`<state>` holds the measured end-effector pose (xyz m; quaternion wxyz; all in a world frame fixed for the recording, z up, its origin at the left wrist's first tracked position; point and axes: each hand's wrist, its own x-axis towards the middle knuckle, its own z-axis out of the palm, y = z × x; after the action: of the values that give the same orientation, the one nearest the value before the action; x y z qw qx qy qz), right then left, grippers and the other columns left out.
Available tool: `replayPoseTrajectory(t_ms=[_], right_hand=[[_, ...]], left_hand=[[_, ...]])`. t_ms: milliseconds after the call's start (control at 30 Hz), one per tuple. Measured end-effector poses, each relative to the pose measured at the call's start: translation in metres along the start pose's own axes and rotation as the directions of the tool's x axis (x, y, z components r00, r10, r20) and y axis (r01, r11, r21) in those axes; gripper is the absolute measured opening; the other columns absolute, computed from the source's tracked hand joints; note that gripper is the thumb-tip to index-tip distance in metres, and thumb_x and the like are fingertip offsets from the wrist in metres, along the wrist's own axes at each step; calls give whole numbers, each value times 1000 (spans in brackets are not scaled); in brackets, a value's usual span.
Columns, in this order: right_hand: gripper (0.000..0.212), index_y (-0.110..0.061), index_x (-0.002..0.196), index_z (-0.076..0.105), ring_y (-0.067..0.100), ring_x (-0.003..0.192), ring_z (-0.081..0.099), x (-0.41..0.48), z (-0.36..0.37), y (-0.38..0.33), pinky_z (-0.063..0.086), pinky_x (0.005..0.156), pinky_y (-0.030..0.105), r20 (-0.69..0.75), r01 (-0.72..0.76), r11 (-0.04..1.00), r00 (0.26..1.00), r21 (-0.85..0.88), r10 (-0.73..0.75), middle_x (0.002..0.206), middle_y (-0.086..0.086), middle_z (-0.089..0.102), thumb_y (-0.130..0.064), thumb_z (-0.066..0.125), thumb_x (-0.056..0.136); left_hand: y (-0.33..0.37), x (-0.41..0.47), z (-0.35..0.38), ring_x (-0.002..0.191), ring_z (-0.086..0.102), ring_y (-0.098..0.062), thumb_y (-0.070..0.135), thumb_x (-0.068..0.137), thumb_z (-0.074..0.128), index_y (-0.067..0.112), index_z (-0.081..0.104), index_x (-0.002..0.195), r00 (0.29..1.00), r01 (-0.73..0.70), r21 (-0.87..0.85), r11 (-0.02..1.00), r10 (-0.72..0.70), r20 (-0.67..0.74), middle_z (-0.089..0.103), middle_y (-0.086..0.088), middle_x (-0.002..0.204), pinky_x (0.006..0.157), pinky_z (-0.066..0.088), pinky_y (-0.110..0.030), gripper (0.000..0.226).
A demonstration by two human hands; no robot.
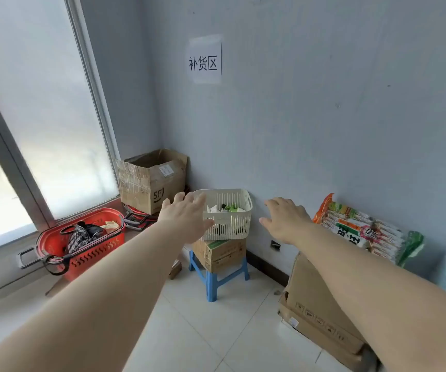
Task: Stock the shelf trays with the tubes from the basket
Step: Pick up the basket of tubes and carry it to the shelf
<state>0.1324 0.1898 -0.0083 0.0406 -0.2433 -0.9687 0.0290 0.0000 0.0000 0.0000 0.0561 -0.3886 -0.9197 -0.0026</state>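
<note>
I see a corner of pale grey-blue wall above glossy white floor tiles. Both bare arms stretch forward, palms down. The left hand (187, 216) has its fingers (199, 200) straight and spread, the tips overlapping the left rim of the cream slotted plastic basket (227, 224); I cannot tell whether they touch it. The right hand (286, 220), fingers loosely spread, hangs just right of the basket, apart from it. Between the two sets of fingertips, small green and white tubes (230, 208) lie in the basket, which sits on a brown cardboard carton (222, 252) atop a blue plastic stool (212, 280).
</note>
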Motion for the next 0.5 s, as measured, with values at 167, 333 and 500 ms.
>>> replayPoseTrajectory(t_ms=[167, 333, 500], right_hand=[[50, -14, 141, 34, 25, 133, 33, 66, 19, -14, 32, 106, 45, 45, -29, 1000, 999, -6, 29, 145, 6, 37, -40, 39, 99], [49, -14, 142, 34, 25, 133, 33, 134, 37, -24, 32, 106, 45, 63, -65, 998, 996, -4, 65, 145, 6, 37, -39, 38, 99], [49, -14, 141, 34, 26, 133, 33, 187, 59, -23, 33, 105, 44, 98, -91, 996, 991, 8, 90, 146, 7, 37, -39, 38, 99]], left_hand=[[-32, 63, 25, 145, 18, -29, 59, 94, 42, 24, 13, 152, 998, -2, 0, 1000, 2, 57, 28, -5, 154, 116, 21, -53, 74], [-64, 129, 45, 143, 22, -29, 60, 93, 43, 24, 16, 151, 995, -18, 3, 1000, 18, 103, 32, -5, 152, 114, 24, -52, 74], [-88, 183, 64, 140, 27, -29, 65, 90, 43, 20, 20, 150, 990, 6, -46, 999, 1, 138, 37, -5, 149, 111, 27, -51, 78]])
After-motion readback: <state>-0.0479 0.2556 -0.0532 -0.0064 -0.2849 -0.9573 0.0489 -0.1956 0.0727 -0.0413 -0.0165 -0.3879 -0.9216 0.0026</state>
